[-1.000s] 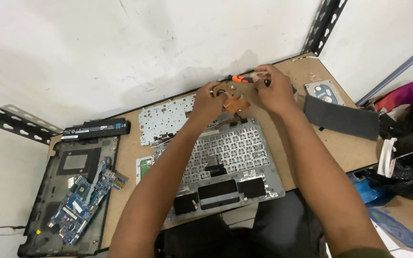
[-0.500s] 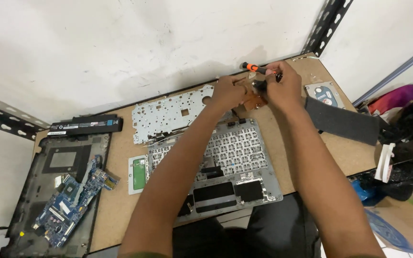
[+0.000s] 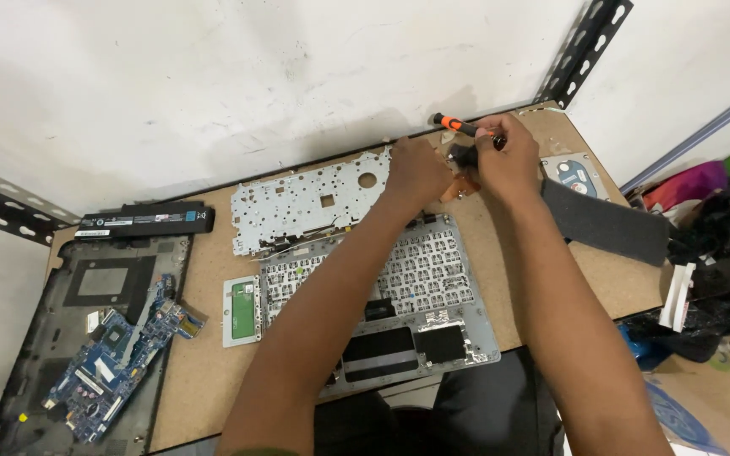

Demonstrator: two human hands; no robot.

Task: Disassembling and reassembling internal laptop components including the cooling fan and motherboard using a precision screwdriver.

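Note:
Both my hands meet at the far edge of the brown work table [image 3: 204, 371]. My left hand [image 3: 416, 173] grips a small copper-and-black cooling part [image 3: 460, 184], mostly hidden under my fingers. My right hand [image 3: 507, 165] is closed around a screwdriver [image 3: 458, 125] with an orange-and-black handle, whose handle points away to the left, over that part. Beneath my forearms lies a grey laptop keyboard frame [image 3: 433, 279], underside up.
A perforated metal keyboard plate [image 3: 306, 203] lies left of my hands. A black battery [image 3: 145, 221], a black laptop base [image 3: 52, 329] with a blue circuit board [image 3: 120, 359] and a green-centred touchpad piece [image 3: 242, 309] sit left. A hard drive [image 3: 574, 173] and dark foam strip [image 3: 606, 221] lie right.
The view has shifted, so my hands and the table sit further right and higher in frame. My hands stay together on the cooling part, and the screwdriver handle now sticks out clearly to the left.

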